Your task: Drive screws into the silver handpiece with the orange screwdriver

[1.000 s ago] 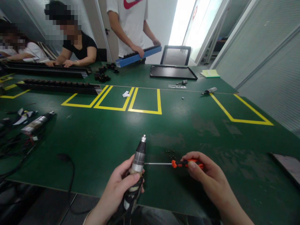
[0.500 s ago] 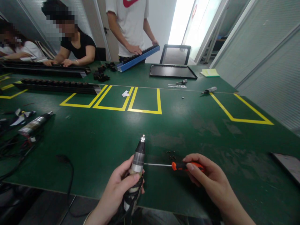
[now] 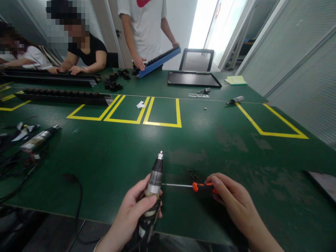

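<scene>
My left hand (image 3: 139, 204) is wrapped round an electric screwdriver (image 3: 154, 180), whose silver tip points up and away from me. A hand screwdriver (image 3: 195, 187) with an orange and black handle lies sideways, its shaft tip meeting the side of the electric screwdriver's body. Around that handle my right hand (image 3: 231, 197) is closed, thumb on top, covering much of it. Several tiny screws (image 3: 193, 173) lie on the green table (image 3: 105, 168) just beyond the handle.
Across the table a person holds a blue rail (image 3: 160, 63); two more people sit at left. Another electric screwdriver (image 3: 39, 138) lies among cables at left. Long black rails (image 3: 65, 97), a black tray (image 3: 194, 79) and yellow tape outlines (image 3: 162, 123) are further off.
The fingers of my right hand have shifted round the handle, the thumb now higher on it. My left hand stays put. The person opposite has slid a hand down the blue rail.
</scene>
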Action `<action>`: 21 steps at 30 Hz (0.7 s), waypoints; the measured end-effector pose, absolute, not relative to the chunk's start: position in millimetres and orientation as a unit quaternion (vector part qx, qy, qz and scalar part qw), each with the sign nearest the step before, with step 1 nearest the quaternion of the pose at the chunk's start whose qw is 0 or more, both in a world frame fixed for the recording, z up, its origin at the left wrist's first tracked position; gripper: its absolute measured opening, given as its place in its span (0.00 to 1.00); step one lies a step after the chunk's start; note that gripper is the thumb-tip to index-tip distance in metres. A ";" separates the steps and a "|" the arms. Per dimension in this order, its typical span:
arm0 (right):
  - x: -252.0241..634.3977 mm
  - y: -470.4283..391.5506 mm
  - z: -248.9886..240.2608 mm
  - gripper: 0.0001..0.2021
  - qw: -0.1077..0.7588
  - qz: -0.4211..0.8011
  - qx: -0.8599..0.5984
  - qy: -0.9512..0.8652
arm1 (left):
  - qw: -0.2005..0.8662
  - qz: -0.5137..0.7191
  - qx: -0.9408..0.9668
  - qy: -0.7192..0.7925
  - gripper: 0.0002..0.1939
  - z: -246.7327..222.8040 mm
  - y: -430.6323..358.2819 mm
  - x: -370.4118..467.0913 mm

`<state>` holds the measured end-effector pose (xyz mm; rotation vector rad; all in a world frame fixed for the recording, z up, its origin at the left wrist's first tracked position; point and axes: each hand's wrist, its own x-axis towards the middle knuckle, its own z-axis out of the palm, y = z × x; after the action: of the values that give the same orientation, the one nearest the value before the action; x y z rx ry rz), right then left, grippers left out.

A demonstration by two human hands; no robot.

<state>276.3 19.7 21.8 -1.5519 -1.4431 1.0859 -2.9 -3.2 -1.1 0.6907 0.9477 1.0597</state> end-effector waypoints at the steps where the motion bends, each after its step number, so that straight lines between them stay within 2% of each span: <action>1: 277.0 20.1 22.7 0.21 0.375 0.409 -0.602 -0.574 | 0.705 0.475 0.310 0.425 0.23 -1.0 -3.2 -2.7; 7: 275.9 17.1 33.1 0.12 0.417 0.405 -0.572 -0.579 | 0.698 0.478 0.302 0.439 0.25 0.8 -2.5 -1.6; 12: 272.2 15.7 30.6 0.21 0.410 0.476 -0.564 -0.537 | 0.694 0.473 0.308 0.447 0.26 1.9 -1.7 -1.3; 16: 271.8 18.3 24.6 0.26 0.360 0.473 -0.588 -0.549 | 0.690 0.475 0.306 0.452 0.26 2.6 -1.8 -1.3; 21: 273.4 19.3 27.8 0.15 0.376 0.408 -0.585 -0.591 | 0.689 0.476 0.308 0.451 0.27 1.5 -1.9 -1.5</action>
<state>273.4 19.3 27.8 -1.4978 -1.5116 1.0449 -1.5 -1.9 1.5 0.6885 1.0078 1.0653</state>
